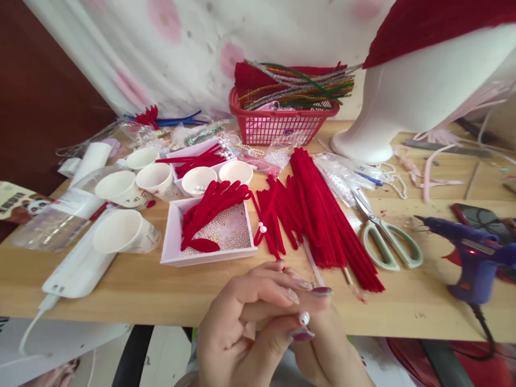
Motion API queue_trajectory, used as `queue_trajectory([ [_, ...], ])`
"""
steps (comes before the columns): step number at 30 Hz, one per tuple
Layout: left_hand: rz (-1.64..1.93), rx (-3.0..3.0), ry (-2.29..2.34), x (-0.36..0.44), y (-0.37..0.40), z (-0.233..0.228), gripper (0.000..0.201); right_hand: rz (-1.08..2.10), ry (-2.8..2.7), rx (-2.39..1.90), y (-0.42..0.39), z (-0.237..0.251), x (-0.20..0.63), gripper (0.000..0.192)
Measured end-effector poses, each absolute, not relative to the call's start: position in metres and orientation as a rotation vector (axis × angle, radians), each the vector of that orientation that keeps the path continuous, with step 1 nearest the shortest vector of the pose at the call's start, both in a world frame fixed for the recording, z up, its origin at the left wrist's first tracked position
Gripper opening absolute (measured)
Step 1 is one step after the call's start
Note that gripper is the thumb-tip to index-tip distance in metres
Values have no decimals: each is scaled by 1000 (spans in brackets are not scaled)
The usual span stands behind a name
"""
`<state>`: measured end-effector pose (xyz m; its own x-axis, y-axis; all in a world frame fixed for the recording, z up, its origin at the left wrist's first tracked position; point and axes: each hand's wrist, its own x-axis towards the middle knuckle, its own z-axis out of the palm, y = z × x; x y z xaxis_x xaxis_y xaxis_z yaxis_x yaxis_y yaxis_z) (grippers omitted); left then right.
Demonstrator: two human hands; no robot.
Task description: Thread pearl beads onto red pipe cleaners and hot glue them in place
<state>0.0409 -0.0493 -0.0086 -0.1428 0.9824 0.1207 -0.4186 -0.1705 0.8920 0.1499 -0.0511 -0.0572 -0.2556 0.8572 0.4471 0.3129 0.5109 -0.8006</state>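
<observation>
My left hand point(237, 317) and my right hand point(322, 328) are pressed together at the table's front edge, fingers closed and overlapping. A white pearl bead point(303, 319) shows at my left thumb tip, pinched against the fingers. What my right fingers grip is hidden. Just beyond my fingertips lie short red chenille stems point(275, 215), and two white pearls point(262, 228) rest among them. A long bundle of red chenille stems point(322, 220) is to the right. Left of my hands stands a lilac tray point(209, 258) with small pearls and looped red chenille pieces point(213, 209).
Paper cups point(124, 231) and a white power strip point(80, 269) are on the left. Scissors point(387, 236) and a blue glue gun point(467, 252) with a lit red light lie on the right. Behind are a red basket point(282, 126) of stems and a white mannequin stand point(371, 123).
</observation>
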Motion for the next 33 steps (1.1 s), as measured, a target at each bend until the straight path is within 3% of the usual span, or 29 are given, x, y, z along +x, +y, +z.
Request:
queue_trajectory([
  [12,1610,1072,899,34,-51,-6,9,606,-1895,-1045,-53,-50,150,32],
  [17,1581,1065,916,29,-46,-15,6,437,-1917,-1021,-51,-42,153,42],
  [27,1313,643,801,19,-36,-19,15,480,-1894,-1023,-49,-40,153,39],
  [33,1464,655,810,4,-33,-16,18,500,-1905,-1098,-54,-54,159,36],
])
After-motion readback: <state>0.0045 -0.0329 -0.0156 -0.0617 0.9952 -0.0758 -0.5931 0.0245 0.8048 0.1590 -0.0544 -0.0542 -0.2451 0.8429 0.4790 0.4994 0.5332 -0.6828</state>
